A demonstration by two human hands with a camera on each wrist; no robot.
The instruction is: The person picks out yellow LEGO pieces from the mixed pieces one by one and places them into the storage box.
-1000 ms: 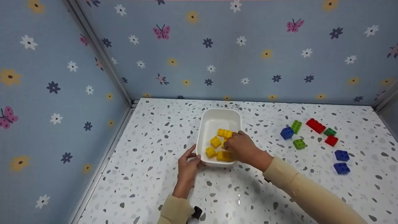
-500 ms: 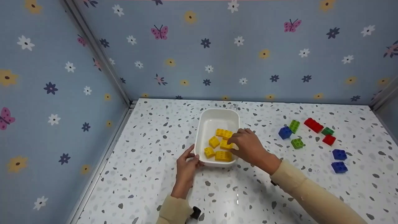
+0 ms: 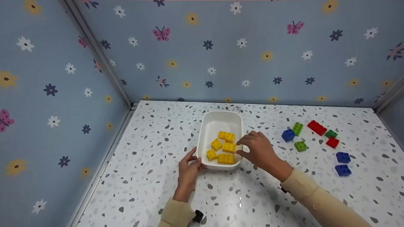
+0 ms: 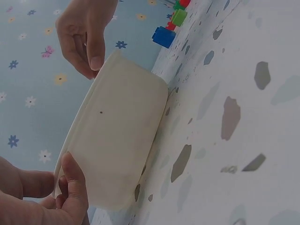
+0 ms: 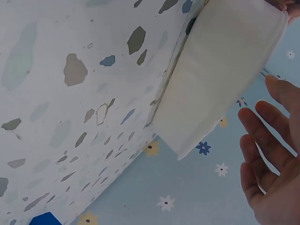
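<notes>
A white plastic container (image 3: 221, 124) stands on the table with several yellow toy bricks (image 3: 226, 159) in its near half. My left hand (image 3: 188, 171) grips its rim at the near left corner; in the left wrist view the thumb and a finger pinch the container wall (image 4: 112, 126). Over the right rim hovers my right hand (image 3: 259, 150), with thumb and fingers parted and nothing between them. Its fingertips are close to a yellow brick (image 3: 229, 147) in the container. The right wrist view shows the right hand (image 5: 276, 154) with loosely bent, spread fingers beside the container.
To the right on the speckled table (image 3: 151, 151) lie loose bricks: a blue one (image 3: 288, 135), light green ones (image 3: 300, 146), red ones (image 3: 317, 127), a dark green one (image 3: 331, 134) and two more blue bricks (image 3: 343, 170). A patterned wall (image 3: 227, 63) rises behind.
My right hand has let go of a yellow brick in the container and drawn back to the right, its fingers parting. The left hand has kept its grip on the rim.
</notes>
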